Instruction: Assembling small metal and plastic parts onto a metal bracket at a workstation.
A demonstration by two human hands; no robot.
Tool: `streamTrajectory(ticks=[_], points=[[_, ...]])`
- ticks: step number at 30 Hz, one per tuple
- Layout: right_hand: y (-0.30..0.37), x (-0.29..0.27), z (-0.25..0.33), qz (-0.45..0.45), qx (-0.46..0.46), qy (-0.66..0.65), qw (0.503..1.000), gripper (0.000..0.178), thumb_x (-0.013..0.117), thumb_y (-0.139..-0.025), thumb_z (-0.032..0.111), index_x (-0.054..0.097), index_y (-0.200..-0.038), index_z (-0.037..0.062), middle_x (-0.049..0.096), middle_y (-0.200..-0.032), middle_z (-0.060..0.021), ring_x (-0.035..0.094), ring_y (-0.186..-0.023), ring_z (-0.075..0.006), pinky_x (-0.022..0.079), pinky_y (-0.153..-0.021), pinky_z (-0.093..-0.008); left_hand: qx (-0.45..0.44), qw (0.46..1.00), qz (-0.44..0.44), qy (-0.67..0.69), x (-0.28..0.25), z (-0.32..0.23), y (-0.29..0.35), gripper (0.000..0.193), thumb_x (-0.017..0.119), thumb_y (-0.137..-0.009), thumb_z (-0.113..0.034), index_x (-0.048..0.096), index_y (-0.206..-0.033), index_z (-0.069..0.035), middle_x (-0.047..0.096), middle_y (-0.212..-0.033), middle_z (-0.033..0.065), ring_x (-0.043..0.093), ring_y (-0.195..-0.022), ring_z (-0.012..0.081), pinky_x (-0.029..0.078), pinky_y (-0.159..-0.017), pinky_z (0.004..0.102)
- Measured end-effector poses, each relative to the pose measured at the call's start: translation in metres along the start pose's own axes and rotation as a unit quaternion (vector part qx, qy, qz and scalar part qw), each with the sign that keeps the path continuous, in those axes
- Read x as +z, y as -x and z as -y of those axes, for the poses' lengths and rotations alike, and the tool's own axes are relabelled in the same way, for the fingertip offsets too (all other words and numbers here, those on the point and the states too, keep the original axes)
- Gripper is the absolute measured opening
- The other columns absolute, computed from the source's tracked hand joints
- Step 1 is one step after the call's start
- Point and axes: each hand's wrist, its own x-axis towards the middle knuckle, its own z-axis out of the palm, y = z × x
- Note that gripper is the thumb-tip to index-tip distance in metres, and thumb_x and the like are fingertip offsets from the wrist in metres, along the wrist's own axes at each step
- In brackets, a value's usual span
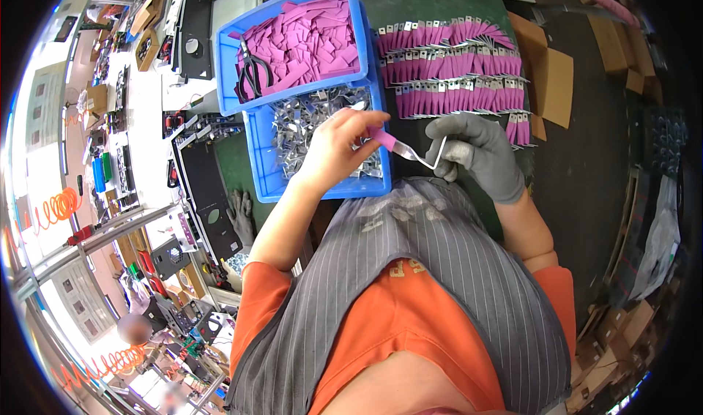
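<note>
My bare left hand pinches a pink sleeve between thumb and fingers. The sleeve sits around one end of a bent metal bracket. On the right, my right hand, in a grey glove, has its fingers closed on the bracket's angled end. The piece is held in the air between both hands. Beneath and beside my left hand is a blue bin of loose metal brackets. Sleeved brackets lie in several rows on the dark green table, beyond my right hand.
Behind the bracket bin, a second blue bin holds many pink sleeves and black-handled pliers. An open cardboard box stands right of the rows. Another grey glove or gloved hand shows at the left table edge.
</note>
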Motion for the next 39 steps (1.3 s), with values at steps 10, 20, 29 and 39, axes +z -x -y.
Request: streamTrajectory(ticks=[10, 20, 29, 39], points=[[-0.019, -0.020, -0.045, -0.014, -0.109, 0.332, 0.937, 0.024, 0.065, -0.083, 0.018, 0.064, -0.100, 0.0013, 0.063, -0.087, -0.0057, 0.060, -0.087, -0.0169, 0.047, -0.076, -0.0297, 0.172, 0.976, 0.129, -0.033, 0.019, 0.000, 0.008, 0.015, 0.072, -0.072, -0.015, 0.064, -0.084, -0.009, 0.062, -0.080, 0.0036, 0.061, -0.077, 0.0236, 0.050, -0.067, 0.0349], [0.045, -0.087, -0.083, -0.066, -0.086, 0.491, 0.864, 0.021, 0.063, -0.081, 0.024, 0.065, -0.093, 0.0067, 0.061, -0.085, -0.0103, 0.060, -0.081, -0.0275, 0.048, -0.072, -0.0361, 0.012, 0.996, 0.083, 0.018, 0.047, 0.002, 0.013, 0.032, 0.073, -0.074, -0.016, 0.062, -0.104, -0.011, 0.061, -0.100, 0.0056, 0.060, -0.074, 0.0203, 0.050, -0.063, 0.0304], [0.125, -0.186, -0.131, -0.341, 0.125, 0.636, 0.681, 0.024, 0.064, -0.079, 0.024, 0.058, -0.099, 0.0120, 0.056, -0.095, -0.0117, 0.056, -0.091, -0.0306, 0.046, -0.081, -0.0403, -0.019, 0.989, 0.144, 0.018, 0.061, 0.022, 0.020, 0.029, 0.070, -0.076, -0.011, 0.062, -0.104, -0.010, 0.061, -0.097, 0.0066, 0.055, -0.062, 0.0179, 0.047, -0.058, 0.0298], [0.101, -0.196, -0.139, -0.389, 0.080, 0.709, 0.582, 0.038, 0.067, -0.070, 0.020, 0.053, -0.104, 0.0084, 0.051, -0.103, -0.0130, 0.050, -0.100, -0.0320, 0.043, -0.086, -0.0426, -0.036, 0.993, 0.112, 0.000, 0.060, 0.032, 0.023, 0.025, 0.069, -0.077, -0.008, 0.063, -0.101, -0.008, 0.061, -0.091, 0.0072, 0.055, -0.061, 0.0179, 0.046, -0.057, 0.0295]])
